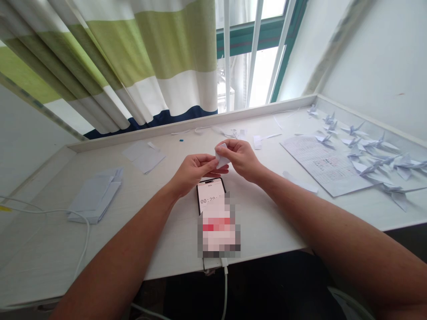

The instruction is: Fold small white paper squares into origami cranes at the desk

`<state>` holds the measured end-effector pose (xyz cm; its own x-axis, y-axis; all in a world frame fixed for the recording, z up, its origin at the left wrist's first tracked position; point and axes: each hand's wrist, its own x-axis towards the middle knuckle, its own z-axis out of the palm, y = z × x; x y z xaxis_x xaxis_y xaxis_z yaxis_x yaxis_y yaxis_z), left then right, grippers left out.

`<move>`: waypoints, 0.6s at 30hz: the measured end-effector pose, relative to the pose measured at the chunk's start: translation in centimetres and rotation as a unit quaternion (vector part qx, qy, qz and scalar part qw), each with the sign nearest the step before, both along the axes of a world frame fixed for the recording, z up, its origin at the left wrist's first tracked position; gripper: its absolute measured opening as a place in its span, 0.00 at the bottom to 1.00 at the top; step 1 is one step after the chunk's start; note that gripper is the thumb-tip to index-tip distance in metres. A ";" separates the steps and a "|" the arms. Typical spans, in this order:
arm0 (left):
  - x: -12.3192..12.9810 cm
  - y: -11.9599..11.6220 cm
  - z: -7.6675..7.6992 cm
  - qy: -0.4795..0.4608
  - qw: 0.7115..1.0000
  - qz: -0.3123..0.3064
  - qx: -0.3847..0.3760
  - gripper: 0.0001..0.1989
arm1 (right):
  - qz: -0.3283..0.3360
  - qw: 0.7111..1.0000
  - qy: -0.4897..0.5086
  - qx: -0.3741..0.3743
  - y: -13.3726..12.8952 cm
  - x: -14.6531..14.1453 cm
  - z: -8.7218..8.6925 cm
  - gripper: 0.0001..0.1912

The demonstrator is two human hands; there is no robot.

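Note:
A small piece of folded white paper [221,156] is held up between both hands, above the middle of the white desk. My left hand [193,172] pinches its lower left edge between thumb and fingers. My right hand [240,158] grips its upper right part, thumb over the front. Just below the hands a phone [211,195] lies on the desk showing a timer, its lower part blurred out. The far side of the paper is hidden by the fingers.
Several folded paper cranes [367,169] stand at the right around a written sheet [320,164]. Paper stacks [96,195] and loose sheets [144,155] lie left. Paper scraps [256,142] are behind the hands. A white cable [87,235] crosses the left side.

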<state>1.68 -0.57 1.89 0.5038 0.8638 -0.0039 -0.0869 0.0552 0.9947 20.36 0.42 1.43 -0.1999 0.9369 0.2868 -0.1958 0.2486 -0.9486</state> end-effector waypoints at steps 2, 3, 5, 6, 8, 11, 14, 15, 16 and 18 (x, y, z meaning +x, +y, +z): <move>-0.2 0.1 -0.1 -0.002 1.000 -0.020 -0.006 0.20 | -0.002 1.000 0.001 0.000 0.0 0.1 0.0 0.15; -0.3 0.1 -0.1 -0.003 1.000 -0.026 -0.007 0.21 | -0.004 1.000 0.000 -0.001 0.0 0.2 0.0 0.15; -0.4 0.2 -0.3 -0.002 0.999 -0.031 -0.009 0.21 | -0.005 1.000 0.002 0.000 0.0 0.2 0.1 0.16; -0.4 0.2 -0.4 -0.003 0.999 -0.031 -0.009 0.21 | -0.006 1.000 0.004 0.001 0.1 0.2 0.1 0.15; -0.4 0.3 -0.5 -0.006 0.999 -0.033 -0.007 0.20 | -0.007 1.000 0.007 0.003 0.1 0.2 0.0 0.15; -0.4 0.3 -0.6 -0.012 0.999 -0.033 0.004 0.19 | -0.010 1.000 0.010 0.006 0.3 0.2 -0.1 0.15; -0.4 0.2 -0.5 -0.007 1.000 -0.027 0.013 0.19 | -0.014 1.000 0.006 0.009 0.3 0.1 -0.2 0.14; -0.4 0.2 -0.4 -0.002 1.000 -0.024 0.015 0.19 | -0.017 1.000 0.003 0.010 0.3 0.1 -0.3 0.13; -0.4 0.2 -0.3 0.004 1.000 -0.021 0.016 0.19 | -0.019 1.000 -0.001 0.010 0.3 0.1 -0.3 0.13; -0.4 0.2 -0.1 0.018 0.999 -0.017 0.022 0.19 | -0.024 1.000 -0.009 0.008 0.2 0.0 -0.3 0.13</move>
<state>1.29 -0.41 1.79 0.5334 0.8458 0.0155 -0.0504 0.0135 0.9986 20.40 0.60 1.15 -0.1609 0.9408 0.2984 -0.1655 0.2723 -0.9479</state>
